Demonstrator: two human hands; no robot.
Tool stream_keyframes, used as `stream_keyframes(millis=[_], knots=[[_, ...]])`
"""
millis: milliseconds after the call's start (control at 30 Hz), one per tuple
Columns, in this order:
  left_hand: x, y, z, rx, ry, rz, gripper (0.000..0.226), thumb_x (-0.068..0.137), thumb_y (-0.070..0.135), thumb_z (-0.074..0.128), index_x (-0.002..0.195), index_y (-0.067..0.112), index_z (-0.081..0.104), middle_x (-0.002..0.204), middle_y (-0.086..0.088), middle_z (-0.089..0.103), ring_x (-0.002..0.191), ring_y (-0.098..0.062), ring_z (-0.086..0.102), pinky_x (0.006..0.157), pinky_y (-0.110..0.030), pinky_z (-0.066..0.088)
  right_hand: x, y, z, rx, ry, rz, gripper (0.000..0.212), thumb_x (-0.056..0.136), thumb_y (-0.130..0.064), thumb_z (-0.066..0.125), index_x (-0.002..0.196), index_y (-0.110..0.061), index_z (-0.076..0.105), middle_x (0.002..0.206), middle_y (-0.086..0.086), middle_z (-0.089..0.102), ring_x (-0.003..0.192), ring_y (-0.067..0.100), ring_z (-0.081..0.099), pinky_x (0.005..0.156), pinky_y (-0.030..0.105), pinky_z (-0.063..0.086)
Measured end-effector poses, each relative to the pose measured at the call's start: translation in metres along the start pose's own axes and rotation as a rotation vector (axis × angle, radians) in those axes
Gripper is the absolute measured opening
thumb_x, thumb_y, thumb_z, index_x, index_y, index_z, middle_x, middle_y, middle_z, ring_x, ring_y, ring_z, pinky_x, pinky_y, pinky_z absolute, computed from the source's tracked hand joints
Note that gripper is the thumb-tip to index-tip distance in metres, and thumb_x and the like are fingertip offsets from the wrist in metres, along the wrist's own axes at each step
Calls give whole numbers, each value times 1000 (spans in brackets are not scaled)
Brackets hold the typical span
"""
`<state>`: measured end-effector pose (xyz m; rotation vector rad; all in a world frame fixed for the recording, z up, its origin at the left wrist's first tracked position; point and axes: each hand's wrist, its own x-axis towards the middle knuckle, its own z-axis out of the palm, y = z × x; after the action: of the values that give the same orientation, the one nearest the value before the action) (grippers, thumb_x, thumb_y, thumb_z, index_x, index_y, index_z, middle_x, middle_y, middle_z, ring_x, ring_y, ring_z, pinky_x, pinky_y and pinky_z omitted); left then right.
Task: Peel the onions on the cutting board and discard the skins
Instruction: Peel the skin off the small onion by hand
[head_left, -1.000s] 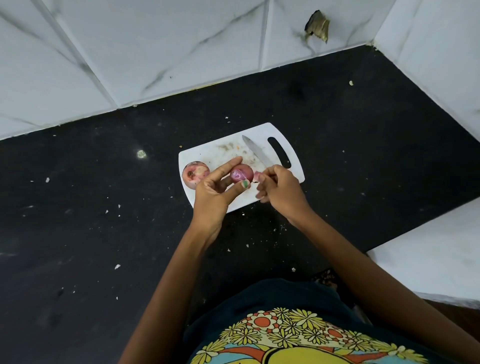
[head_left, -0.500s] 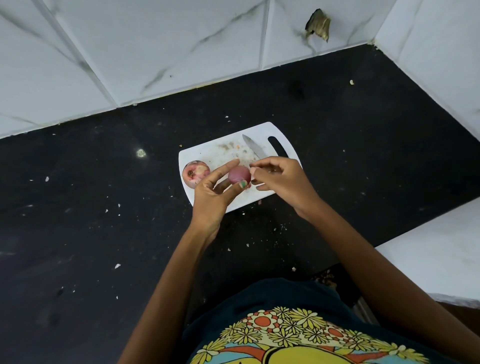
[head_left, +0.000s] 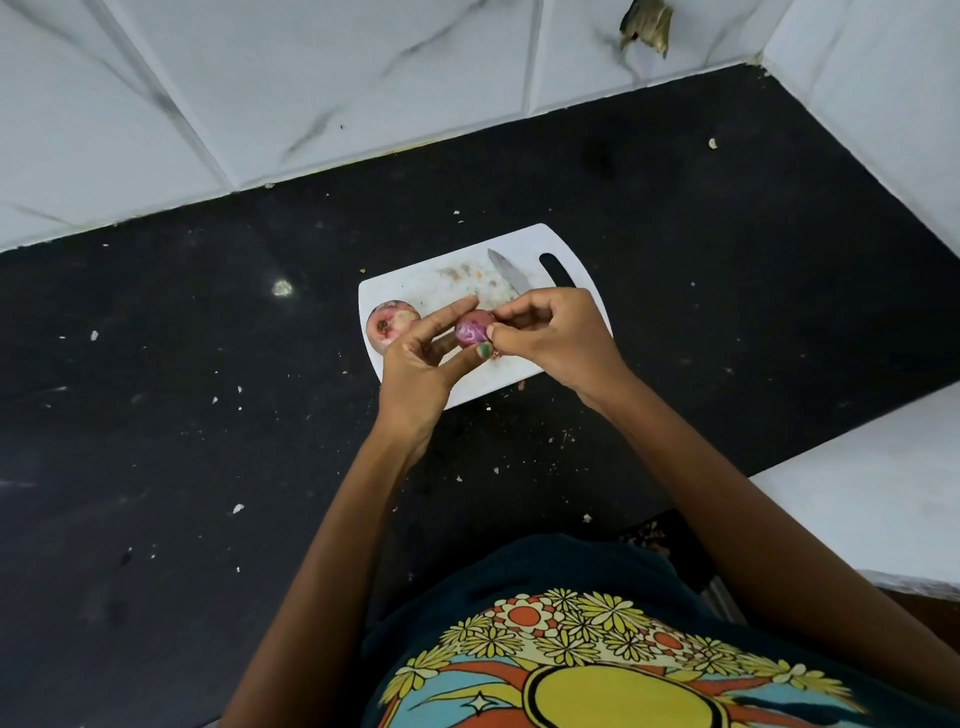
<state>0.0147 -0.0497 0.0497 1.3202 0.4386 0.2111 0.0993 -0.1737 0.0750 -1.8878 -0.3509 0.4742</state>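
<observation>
A small purple onion (head_left: 471, 330) is held above the white cutting board (head_left: 415, 283) between the thumb and fingers of my left hand (head_left: 423, 358). My right hand (head_left: 556, 332) pinches at the onion's right side with thumb and fingertips, on its skin. A second, larger onion (head_left: 390, 326) with its cut end facing up rests on the board's left end, just beyond my left hand. A knife blade (head_left: 506, 270) lies on the board behind my right hand; its handle is hidden.
The board sits on a black counter (head_left: 182, 415) speckled with small scraps. White marble-look tiled walls (head_left: 311, 78) close the back and right. A white ledge (head_left: 883, 483) juts in at the right.
My right hand moved left and up from beside the onion until its fingertips closed on the onion's right side. The left hand kept holding the onion, which has turned slightly.
</observation>
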Motion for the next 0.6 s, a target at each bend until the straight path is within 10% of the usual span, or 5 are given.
stream_keyframes(millis=[600], knots=[[-1,-1,5,-257,19,-125,35,86,-1,61,117,16,62,110,1,69,97,-10,68,84,-22,55,-1,8,-13,402,-113,192,19,80,3,69,99,5,66,89,17,69,77,21,72,70,25,58]])
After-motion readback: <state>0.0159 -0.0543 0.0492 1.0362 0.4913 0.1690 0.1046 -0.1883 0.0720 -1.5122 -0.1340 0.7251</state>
